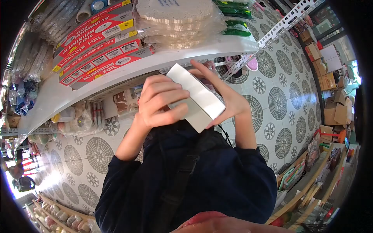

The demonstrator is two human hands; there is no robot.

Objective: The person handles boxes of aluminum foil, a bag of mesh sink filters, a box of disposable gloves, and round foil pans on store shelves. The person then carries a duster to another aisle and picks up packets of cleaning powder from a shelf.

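A small white cardboard box (pixel 197 91) is held in front of my chest, tilted, with one bright white face and a greyer face (pixel 197 115) toward me. My left hand (pixel 163 100) has its fingers curled over the near left side of it. On the other side, my right hand (pixel 225 95) grips the box, thumb at the lower corner and fingers stretched along the far edge. What lies between the box and the right palm is partly hidden; a dark strip shows there.
A white shelf (pixel 202 52) runs just beyond my hands, with aluminium foil boxes (pixel 99 50) and stacked paper doilies (pixel 175 15) on it. Wrapped goods (pixel 83 116) sit on a lower level. A perforated metal post (pixel 272 35) stands at right. Cardboard boxes (pixel 336 108) line the far right.
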